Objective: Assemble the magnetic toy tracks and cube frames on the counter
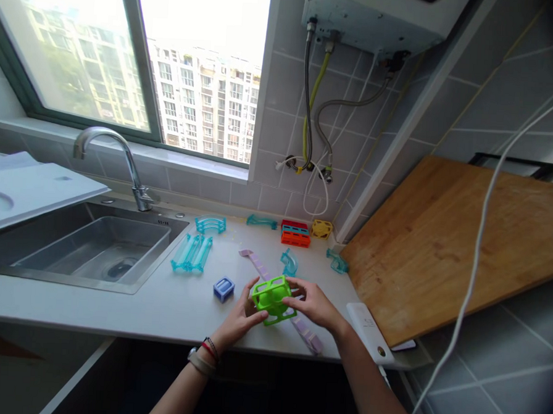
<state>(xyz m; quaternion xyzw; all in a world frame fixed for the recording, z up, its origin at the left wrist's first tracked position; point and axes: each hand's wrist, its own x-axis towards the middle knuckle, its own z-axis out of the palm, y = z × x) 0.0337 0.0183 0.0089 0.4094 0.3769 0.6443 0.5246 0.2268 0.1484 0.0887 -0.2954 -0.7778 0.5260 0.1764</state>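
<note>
A bright green openwork plastic block [272, 298] is held above the counter between both hands. My left hand [241, 319] grips its left side, thumb along the lower edge. From the right, my right hand [312, 303] closes on it with thumb and fingers. Beneath it, a long pale purple track piece [304, 333] lies diagonally on the counter. Left of my left hand sits a small blue block [224, 288]. Just behind the green block stands a curved translucent teal piece [289, 262].
Straight teal tracks [192, 253] and a curved teal track [210, 224] lie beside the sink [128, 279]. Stacked red and teal blocks [295, 233] and a yellow block [322, 228] stand near the wall. A wooden board [460, 241] leans at the right, by a white power bank [369, 333].
</note>
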